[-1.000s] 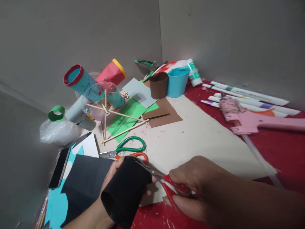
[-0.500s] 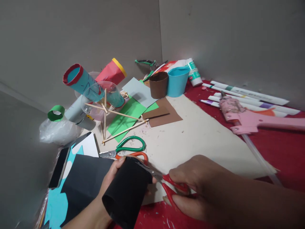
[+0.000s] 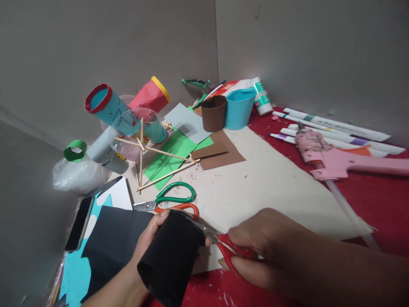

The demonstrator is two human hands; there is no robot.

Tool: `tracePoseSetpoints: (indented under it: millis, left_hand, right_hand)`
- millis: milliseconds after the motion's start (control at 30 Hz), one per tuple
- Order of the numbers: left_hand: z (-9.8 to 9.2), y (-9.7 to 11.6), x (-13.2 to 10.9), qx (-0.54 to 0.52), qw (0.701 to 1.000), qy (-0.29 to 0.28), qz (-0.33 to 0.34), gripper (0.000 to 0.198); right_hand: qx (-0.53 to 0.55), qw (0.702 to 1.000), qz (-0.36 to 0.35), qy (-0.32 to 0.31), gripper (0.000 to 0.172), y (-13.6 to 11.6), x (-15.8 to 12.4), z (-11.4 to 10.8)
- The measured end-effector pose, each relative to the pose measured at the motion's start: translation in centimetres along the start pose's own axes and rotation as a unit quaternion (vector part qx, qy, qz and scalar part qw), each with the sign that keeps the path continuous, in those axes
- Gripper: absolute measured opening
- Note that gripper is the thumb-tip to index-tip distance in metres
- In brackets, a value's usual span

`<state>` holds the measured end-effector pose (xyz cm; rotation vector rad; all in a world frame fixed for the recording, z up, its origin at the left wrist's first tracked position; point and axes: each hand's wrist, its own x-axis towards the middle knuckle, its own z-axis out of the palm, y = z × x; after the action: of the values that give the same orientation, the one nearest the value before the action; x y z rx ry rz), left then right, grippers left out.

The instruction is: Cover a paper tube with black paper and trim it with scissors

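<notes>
the left hand (image 3: pixel 152 233) grips a black paper tube (image 3: pixel 174 256) along its side, the thumb near the far rim and fingertips showing past the opposite edge, so the fingers wrap it. the tube lies tilted in the lower middle of the view, its hollow near end facing down and left, above the edge of a beige board (image 3: pixel 255 192).

the right hand (image 3: pixel 262 243) holds red-handled scissors (image 3: pixel 225 251), thumb and fingers closed about the loops in a narrow grip. the blades reach left to the tube's far rim; how far apart they stand is too small to tell.

just beyond the tube, a second pair of scissors (image 3: pixel 148 206) with one green and one orange handle lies on the board. a black sheet (image 3: pixel 111 243) spreads left of the tube, with a phone (image 3: pixel 79 224) near it. farther back, a frame of thin sticks (image 3: pixel 169 156) stands partly over green paper (image 3: pixel 159 168). a brown cup (image 3: pixel 213 117) and a blue cup (image 3: pixel 239 113) sit side by side, and a pink glue gun (image 3: pixel 332 160) rests on red cloth (image 3: pixel 377 204) at the right.
</notes>
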<state>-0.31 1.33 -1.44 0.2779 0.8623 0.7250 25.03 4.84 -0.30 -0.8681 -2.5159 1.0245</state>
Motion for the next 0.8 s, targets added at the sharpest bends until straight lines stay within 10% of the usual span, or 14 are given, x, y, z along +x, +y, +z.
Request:
tracePoseSetpoints:
  millis: [800]
  left_hand:
    - [2.8,0.7,-0.9,0.130,0.984,0.042,0.114,0.030]
  right_hand:
    - [0.027,0.999,-0.005,-0.026,0.025,-0.2,0.1,-0.1]
